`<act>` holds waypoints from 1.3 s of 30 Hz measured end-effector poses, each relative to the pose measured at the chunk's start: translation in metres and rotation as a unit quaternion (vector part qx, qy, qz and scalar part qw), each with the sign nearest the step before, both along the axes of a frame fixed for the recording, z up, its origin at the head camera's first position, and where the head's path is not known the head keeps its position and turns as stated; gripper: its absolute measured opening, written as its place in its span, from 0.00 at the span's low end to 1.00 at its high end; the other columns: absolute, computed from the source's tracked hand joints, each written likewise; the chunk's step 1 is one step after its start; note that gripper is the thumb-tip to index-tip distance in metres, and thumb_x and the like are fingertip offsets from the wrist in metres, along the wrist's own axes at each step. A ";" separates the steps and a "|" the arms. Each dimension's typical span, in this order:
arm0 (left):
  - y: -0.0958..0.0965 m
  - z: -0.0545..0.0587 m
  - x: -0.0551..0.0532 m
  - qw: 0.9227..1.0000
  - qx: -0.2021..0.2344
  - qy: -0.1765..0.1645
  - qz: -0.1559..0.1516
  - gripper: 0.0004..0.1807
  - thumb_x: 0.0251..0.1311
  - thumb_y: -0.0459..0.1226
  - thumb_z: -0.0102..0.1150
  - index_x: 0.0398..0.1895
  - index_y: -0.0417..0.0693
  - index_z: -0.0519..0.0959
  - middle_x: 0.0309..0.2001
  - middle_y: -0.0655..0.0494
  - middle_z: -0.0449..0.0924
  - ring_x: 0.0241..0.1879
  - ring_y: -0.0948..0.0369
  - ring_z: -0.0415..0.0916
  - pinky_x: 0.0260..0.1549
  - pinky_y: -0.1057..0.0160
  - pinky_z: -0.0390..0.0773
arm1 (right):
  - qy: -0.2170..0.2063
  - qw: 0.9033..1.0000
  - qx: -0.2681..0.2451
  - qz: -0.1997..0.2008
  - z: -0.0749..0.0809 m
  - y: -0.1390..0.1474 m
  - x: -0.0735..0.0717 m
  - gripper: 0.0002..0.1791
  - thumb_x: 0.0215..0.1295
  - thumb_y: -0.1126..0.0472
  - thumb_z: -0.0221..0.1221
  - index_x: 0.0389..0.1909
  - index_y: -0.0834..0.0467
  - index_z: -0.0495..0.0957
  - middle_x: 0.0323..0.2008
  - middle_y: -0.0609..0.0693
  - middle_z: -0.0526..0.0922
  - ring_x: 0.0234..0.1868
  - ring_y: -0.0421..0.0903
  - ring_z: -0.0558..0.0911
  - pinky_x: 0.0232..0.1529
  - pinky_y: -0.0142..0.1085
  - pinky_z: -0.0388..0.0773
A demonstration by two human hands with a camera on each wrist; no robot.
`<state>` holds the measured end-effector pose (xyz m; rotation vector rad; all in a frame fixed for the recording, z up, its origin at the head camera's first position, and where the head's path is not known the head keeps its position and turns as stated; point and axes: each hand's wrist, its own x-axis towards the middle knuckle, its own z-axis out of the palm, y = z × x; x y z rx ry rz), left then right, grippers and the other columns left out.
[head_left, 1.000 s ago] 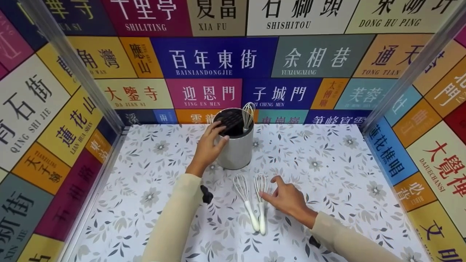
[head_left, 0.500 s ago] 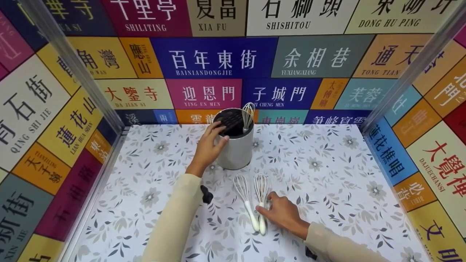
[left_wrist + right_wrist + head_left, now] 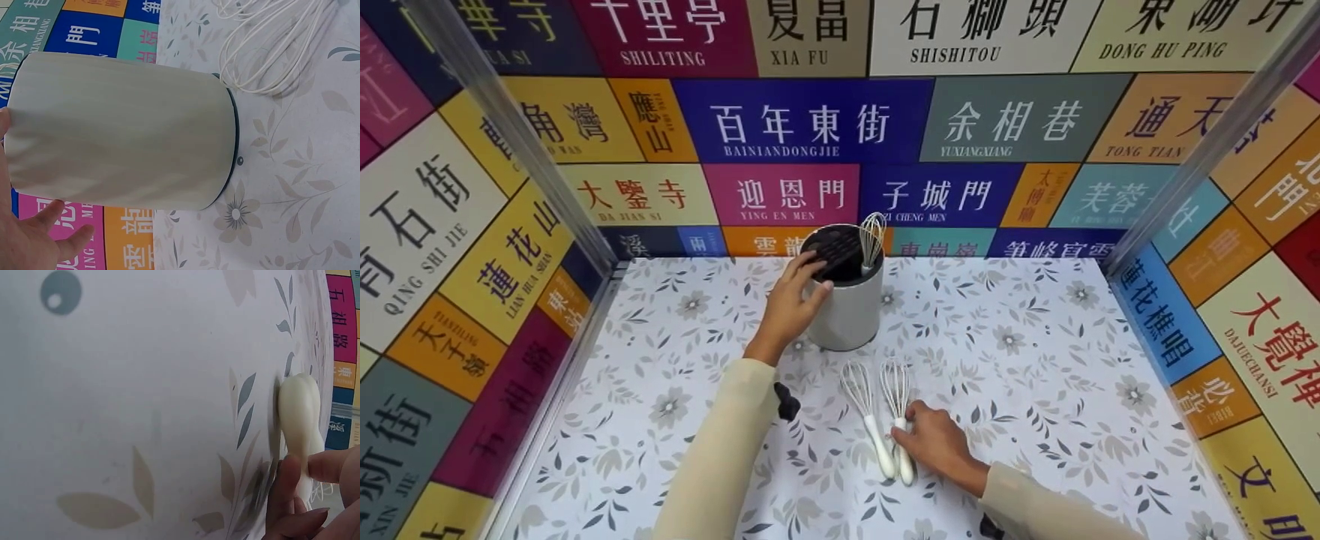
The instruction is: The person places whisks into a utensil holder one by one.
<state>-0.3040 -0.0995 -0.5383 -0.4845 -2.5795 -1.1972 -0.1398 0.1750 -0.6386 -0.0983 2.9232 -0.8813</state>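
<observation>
On the flowered tabletop (image 3: pixel 1050 375): two white-handled whisks are lying side by side in front of the holder, wire ends pointing toward it, handles pointing toward the person
Right hand (image 3: pixel 937 442): is pinching the upper handle of the right whisk (image 3: pixel 904 463), thumb and finger closing on it from either side; a second ago it was hovering beside the wires with thumb and forefinger apart, and half a second ago it was already coming down to the handle
Right whisk: is lying at a slightly different slant from half a second ago, its handle end sitting a little farther to the right; whether the handle is touching the table is not clear
Left whisk (image 3: pixel 871 420): is keeping its place, its handle end lying just beside its neighbour's
Left hand (image 3: pixel 796 300): is resting at the left of the holder's rim as before, thumb and fingers spreading apart; how firmly it is holding cannot be told
Holder (image 3: pixel 847 315): is standing upright near the back wall (image 3: pixel 810 120), its pale outside and dark inside showing, unmoved
Third whisk (image 3: pixel 868 256): is leaning in the holder's right side, wires sticking up above the rim, unchanged since the earlier frames
</observation>
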 end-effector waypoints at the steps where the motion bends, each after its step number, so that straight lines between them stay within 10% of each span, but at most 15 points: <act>1: 0.000 0.000 0.000 1.000 0.000 0.000 0.000 0.27 0.73 0.53 0.55 0.69 0.52 0.76 0.76 0.55 0.64 0.76 0.54 0.62 0.74 0.49 0.64 | 0.001 1.000 -0.002 -0.001 0.000 0.000 0.000 0.15 0.58 0.48 0.69 0.37 0.53 0.79 0.16 0.41 0.73 0.18 0.41 0.70 0.18 0.38 0.66; 15: -0.001 -0.001 0.002 1.000 -0.003 -0.007 0.003 0.26 0.73 0.52 0.55 0.69 0.52 0.76 0.76 0.55 0.64 0.76 0.54 0.62 0.74 0.49 0.64 | 0.028 0.999 -0.021 -0.003 0.016 -0.006 -0.009 0.12 0.59 0.52 0.66 0.40 0.53 0.79 0.17 0.41 0.74 0.19 0.41 0.72 0.21 0.38 0.69; 39: 0.001 0.003 0.002 1.000 -0.001 -0.013 0.003 0.26 0.73 0.51 0.55 0.69 0.52 0.75 0.77 0.55 0.63 0.77 0.54 0.60 0.75 0.51 0.61 | 0.076 0.990 -0.118 -0.026 0.104 -0.009 -0.076 0.16 0.66 0.51 0.61 0.50 0.54 0.77 0.24 0.45 0.86 0.19 0.40 0.81 0.22 0.37 0.75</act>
